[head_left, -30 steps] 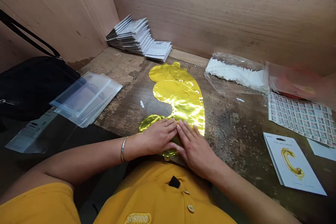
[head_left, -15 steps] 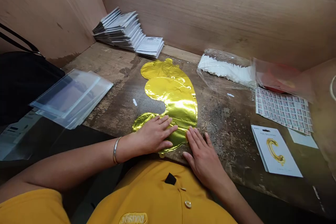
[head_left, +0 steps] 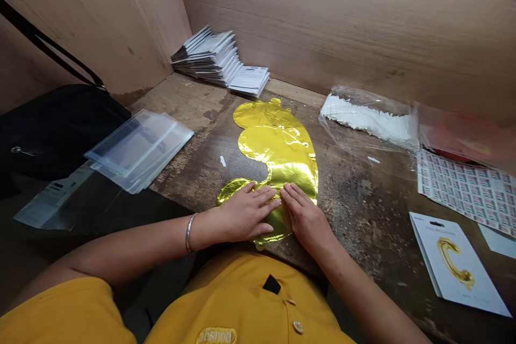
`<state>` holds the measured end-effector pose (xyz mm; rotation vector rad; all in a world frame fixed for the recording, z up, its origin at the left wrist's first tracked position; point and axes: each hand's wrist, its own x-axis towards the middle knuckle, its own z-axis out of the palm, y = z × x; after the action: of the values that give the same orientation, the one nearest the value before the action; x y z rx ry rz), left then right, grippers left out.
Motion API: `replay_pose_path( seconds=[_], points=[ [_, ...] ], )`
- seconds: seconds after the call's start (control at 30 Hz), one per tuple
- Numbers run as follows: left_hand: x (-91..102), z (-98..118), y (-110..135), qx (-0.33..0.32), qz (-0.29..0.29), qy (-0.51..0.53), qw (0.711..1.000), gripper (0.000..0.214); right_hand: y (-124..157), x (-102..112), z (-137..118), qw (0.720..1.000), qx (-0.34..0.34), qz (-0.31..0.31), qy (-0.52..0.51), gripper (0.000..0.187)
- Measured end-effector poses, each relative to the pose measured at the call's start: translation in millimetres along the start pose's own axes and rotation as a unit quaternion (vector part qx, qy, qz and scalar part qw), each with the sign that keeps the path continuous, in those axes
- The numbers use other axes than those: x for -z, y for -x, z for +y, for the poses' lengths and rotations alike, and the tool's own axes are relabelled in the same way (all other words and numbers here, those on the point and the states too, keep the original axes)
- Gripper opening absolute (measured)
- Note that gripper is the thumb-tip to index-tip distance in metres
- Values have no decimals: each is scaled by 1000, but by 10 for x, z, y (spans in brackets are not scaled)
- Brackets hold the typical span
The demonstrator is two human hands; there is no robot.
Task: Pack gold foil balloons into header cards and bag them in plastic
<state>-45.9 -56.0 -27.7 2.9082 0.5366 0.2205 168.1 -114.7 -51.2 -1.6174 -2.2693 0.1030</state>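
Gold foil balloon [head_left: 284, 164] lying flat, long axis running from near worktop [head_left: 355, 209] front edge toward back wall [head_left: 322, 21]; left hand [head_left: 244, 213], right hand [head_left: 306, 220] flat on lower end, fingers together, unclamped.

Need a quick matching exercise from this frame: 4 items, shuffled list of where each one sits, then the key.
Items
1. gold foil balloon
2. silver bangle
3. stack of printed cards
4. white sticks

Places
A. back corner of the wooden bench
B. inside a clear plastic bag
C. flat under the left hand and right hand
D. on the left wrist

Pairs: 1-C, 2-D, 3-A, 4-B
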Motion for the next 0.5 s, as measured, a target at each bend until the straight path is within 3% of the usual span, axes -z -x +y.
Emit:
replay_pose_path(
  seconds=[0.13, 0.23, 0.33, 0.4, 0.5],
  points=[
    [224, -344, 259, 58, -9, 13, 998, 36, 71, -17, 42, 1000, 10, 4, 10, 41],
    [444, -731, 232, 181, 11, 12, 983, 28, 72, -1, 33, 1000, 16, 11, 19, 40],
    [559, -1098, -124, 334, 92, 35, 937, 44, 62, -11, 39, 999, 25, 16, 24, 40],
    [569, -1277, -453, 414, 77, 44, 906, 62, 57, -15, 44, 999, 27, 17, 29, 41],
    [558, -1427, -868, 455, 19, 50, 889, 75, 55, 1, 33, 999, 27, 17, 37, 42]
  ],
)
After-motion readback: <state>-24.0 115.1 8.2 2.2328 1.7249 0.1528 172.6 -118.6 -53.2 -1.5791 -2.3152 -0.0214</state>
